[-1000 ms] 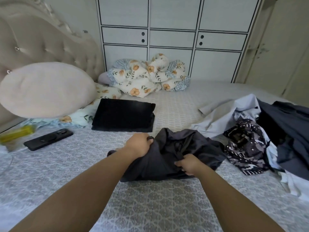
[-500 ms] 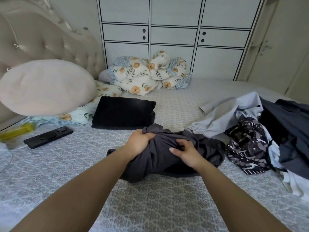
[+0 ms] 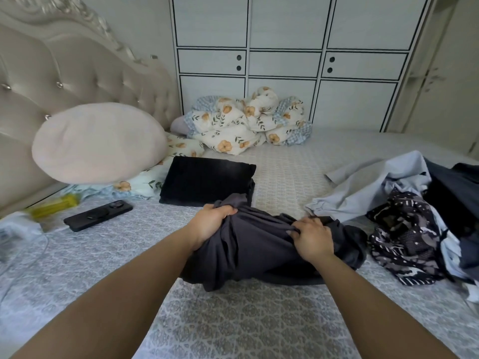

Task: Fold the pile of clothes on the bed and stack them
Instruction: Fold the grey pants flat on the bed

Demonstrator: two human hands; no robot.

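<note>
A crumpled dark grey garment (image 3: 254, 250) lies bunched on the patterned grey bed cover (image 3: 233, 327) in front of me. My left hand (image 3: 211, 221) grips a fistful of its upper left edge. My right hand (image 3: 312, 235) pinches a fold near its upper right. Beyond it sits a folded black garment (image 3: 207, 181), flat and square. On the right lies the unfolded pile: a light blue shirt (image 3: 368, 185), a black-and-white patterned piece (image 3: 404, 242) and dark navy clothes (image 3: 456, 193).
A black phone (image 3: 98, 215) lies on the cover at left, near a yellow object (image 3: 53, 206). A round beige cushion (image 3: 98, 143) leans on the tufted headboard (image 3: 64, 79). A floral quilt bundle (image 3: 246, 120) sits against the white wardrobe (image 3: 285, 60).
My right hand moved from the garment's lower front edge up to its top right and now pinches a fold there. My left hand kept its grip and the cloth bunched higher.
</note>
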